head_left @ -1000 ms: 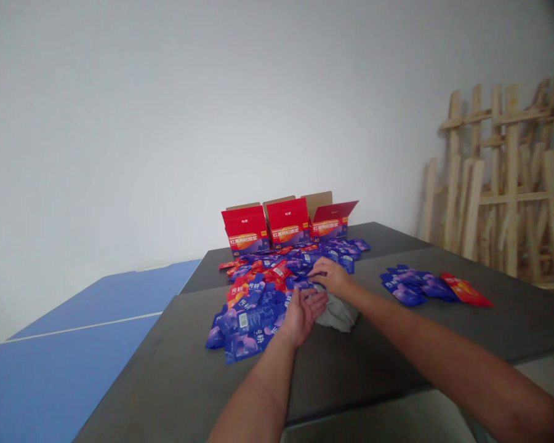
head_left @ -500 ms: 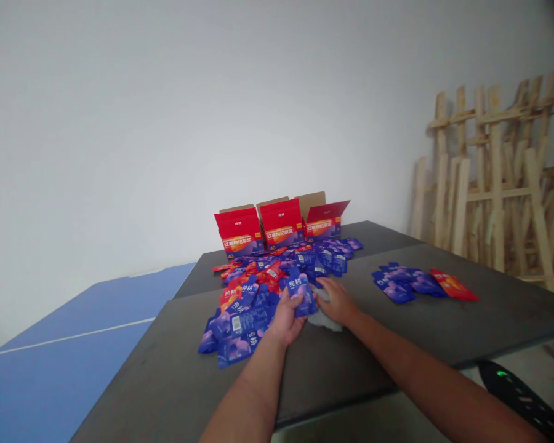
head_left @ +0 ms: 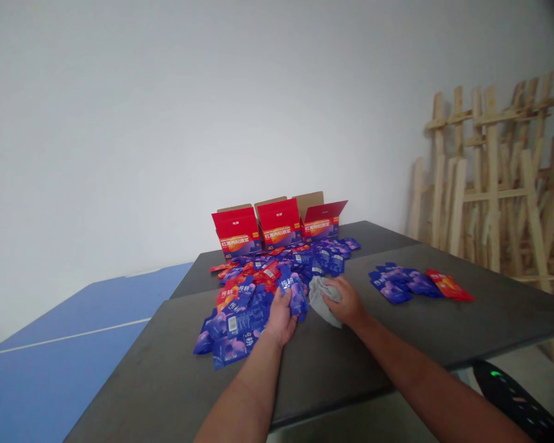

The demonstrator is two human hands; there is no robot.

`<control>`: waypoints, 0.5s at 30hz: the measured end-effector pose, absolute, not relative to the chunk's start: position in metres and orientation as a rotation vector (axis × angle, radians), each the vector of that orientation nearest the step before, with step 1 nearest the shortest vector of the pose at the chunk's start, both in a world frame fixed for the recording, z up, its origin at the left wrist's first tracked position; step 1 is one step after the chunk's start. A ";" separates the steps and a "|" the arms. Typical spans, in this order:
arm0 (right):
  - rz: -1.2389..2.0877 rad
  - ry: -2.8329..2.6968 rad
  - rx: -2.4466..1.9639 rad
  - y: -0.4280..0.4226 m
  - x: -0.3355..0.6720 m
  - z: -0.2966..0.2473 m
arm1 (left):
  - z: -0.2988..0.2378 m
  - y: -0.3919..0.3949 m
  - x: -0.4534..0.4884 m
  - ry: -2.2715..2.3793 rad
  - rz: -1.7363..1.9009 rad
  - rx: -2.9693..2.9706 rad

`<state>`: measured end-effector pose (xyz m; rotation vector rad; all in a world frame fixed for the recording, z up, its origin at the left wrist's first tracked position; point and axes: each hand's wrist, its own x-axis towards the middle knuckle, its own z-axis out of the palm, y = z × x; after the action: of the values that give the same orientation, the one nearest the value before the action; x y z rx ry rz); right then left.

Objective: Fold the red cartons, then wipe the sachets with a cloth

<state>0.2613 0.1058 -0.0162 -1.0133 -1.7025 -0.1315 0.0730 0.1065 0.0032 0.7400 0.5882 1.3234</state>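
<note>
My left hand grips a blue packet and holds it upright at the near edge of a big heap of blue and red packets on the dark grey table. Right beside it, my right hand is closed on a crumpled grey cloth that touches the table. The cloth sits close against the held packet.
Three open red cartons stand in a row at the far end of the heap. A smaller group of blue and red packets lies to the right. A blue table adjoins on the left. Wooden frames lean against the right wall.
My left hand took a blue packet out of the heap and stood it up. My right hand gathered the grey cloth and brought it up beside the packet.
</note>
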 end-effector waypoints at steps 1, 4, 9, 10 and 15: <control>-0.141 -1.764 -0.939 0.103 0.261 -0.016 | 0.004 0.106 0.074 0.603 1.337 0.752; -0.189 -2.044 -0.726 0.099 0.255 -0.017 | 0.005 0.103 0.075 0.637 1.344 0.791; -0.348 -2.221 -0.628 0.104 0.249 -0.022 | 0.003 0.098 0.078 0.602 1.233 0.852; -0.364 -2.196 -0.660 0.106 0.250 -0.023 | 0.003 0.097 0.079 0.590 1.204 0.865; -0.359 -2.054 -0.862 0.109 0.256 -0.023 | 0.002 0.093 0.080 0.546 1.073 0.915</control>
<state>0.2562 0.1090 -0.0226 -0.8617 -2.0541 -0.3590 0.0796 0.0932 0.0016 0.9147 0.5464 1.0727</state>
